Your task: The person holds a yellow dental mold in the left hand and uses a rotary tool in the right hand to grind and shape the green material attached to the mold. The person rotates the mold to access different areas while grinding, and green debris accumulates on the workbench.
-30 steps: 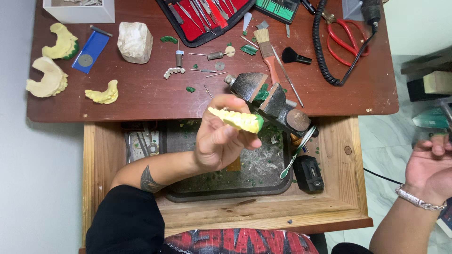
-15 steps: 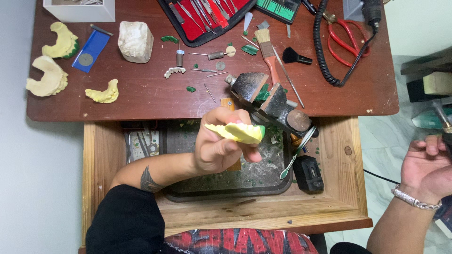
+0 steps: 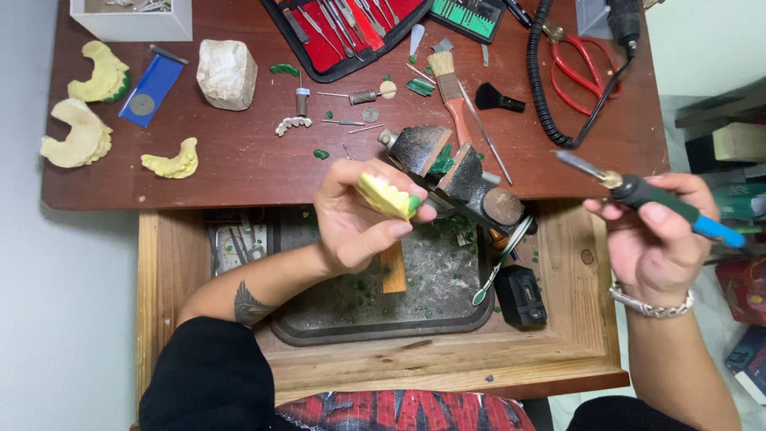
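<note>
Yellow plaster dental cast with green wax on its edge sits pinched in the left hand over the open drawer; the right hand grips a blue-handled heated wax tool well apart, tip not yet touching.

Dental-lab workbench: plaster jaw casts, instrument kit, small vise, wax bits in tray.

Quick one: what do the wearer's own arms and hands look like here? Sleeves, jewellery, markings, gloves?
Both hands are bare, no gloves. The left hand leads back along a bare forearm bearing a dark tattoo near the elbow, up to a black sleeve that ends above the elbow. The right hand wears a silver chain bracelet at the wrist; its forearm is bare, with no sleeve in view.
</note>
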